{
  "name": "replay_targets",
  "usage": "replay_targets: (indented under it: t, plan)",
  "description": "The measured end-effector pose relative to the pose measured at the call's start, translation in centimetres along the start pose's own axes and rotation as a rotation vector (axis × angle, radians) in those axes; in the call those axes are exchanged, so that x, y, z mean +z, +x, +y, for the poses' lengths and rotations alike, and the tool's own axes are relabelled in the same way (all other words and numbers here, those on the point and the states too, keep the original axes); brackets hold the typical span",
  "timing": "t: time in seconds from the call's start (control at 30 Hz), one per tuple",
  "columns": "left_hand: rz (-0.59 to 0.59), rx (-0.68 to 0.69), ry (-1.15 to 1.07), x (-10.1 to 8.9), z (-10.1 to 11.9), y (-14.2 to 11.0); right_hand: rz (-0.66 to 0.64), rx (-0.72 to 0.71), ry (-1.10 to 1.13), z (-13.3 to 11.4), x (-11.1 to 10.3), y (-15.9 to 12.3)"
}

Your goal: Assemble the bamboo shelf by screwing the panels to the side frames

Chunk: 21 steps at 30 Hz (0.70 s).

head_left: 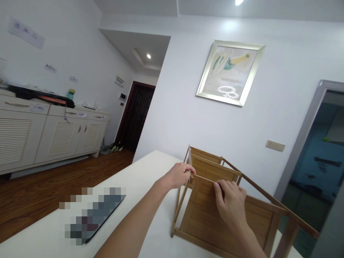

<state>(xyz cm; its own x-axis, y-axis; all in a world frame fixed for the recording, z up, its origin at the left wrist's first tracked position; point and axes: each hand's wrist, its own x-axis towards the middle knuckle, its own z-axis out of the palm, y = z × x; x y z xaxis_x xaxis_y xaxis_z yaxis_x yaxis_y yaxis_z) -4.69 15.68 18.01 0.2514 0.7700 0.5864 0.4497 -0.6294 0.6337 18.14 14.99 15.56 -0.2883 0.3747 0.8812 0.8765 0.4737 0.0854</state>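
A brown wooden shelf rack (206, 211) with flat panels and slim side bars stands on the white table, its panels upright. My left hand (180, 175) is closed on the rack's frame at the near panel's upper left corner, thumb and fingers pinched there. What lies within that pinch is partly hidden. Over the top edge of the same panel my right hand (230, 200) is curled, its fingers bent behind the edge and the thumb on the near face. Further panels of the rack rise behind both hands.
The white table (153, 161) carries a dark flat device (107, 211), partly pixelated, left of my forearm. A white wall with a framed picture (231, 71) stands behind. At the left is a long white cabinet (61, 132) with things on top; a doorway is at the right.
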Motion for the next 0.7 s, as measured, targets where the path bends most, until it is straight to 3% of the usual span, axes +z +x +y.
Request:
replay_targets:
  t: [0.7]
  plan:
    - [-0.038,-0.028,-0.029,0.72,-0.59,-0.06,-0.001,0.064,0.028,-0.2,-1.03,-0.31]
